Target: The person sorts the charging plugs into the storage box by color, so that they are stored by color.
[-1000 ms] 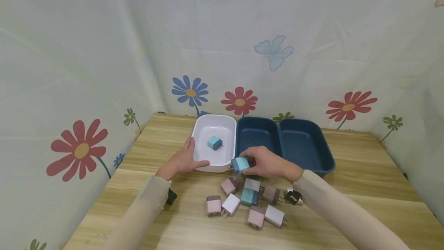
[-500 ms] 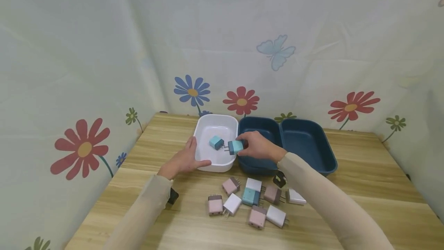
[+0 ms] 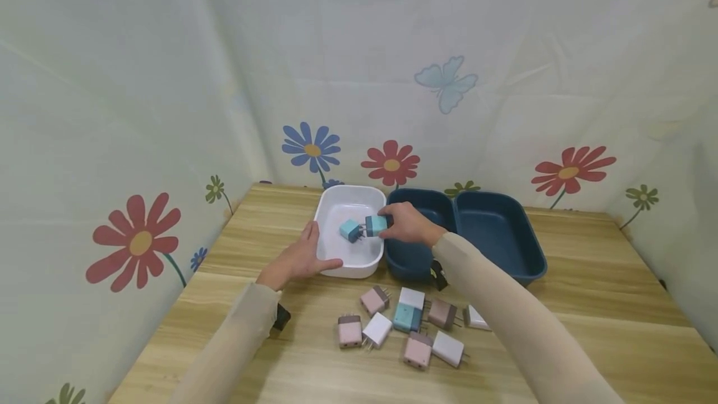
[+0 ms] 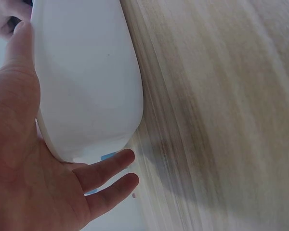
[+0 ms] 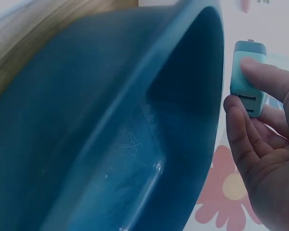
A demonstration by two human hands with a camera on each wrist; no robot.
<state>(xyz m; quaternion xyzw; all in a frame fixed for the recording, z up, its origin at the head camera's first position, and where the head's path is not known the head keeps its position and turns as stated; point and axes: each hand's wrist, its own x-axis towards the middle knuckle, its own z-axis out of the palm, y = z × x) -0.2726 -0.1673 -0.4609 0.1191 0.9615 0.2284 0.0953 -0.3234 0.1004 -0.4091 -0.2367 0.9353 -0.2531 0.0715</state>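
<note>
Over the right side of the white bin (image 3: 324,254), my right hand (image 3: 408,224) pinches a turquoise charger plug (image 3: 376,226), its prongs facing left. The right wrist view shows thumb and fingers on the charger's body (image 5: 248,72), with its ports toward the camera. A second turquoise charger plug (image 3: 351,230) lies on the bin's floor, close by the held one's prongs. My left hand (image 3: 298,257) rests against the bin's near left corner, thumb along the front wall. Its fingers (image 4: 106,173) are fairly straight in the left wrist view.
Two dark blue bins (image 3: 499,229) stand right of the white one. In front lie several pink charger plugs (image 3: 350,331), white ones (image 3: 377,330) and a turquoise one (image 3: 407,317) on the wooden table (image 3: 314,366). A flowered cloth (image 3: 348,67) hangs behind.
My right hand has carried the turquoise charger plug from in front of the bins up and back, over the white bin. The left hand has stayed at the bin's corner.
</note>
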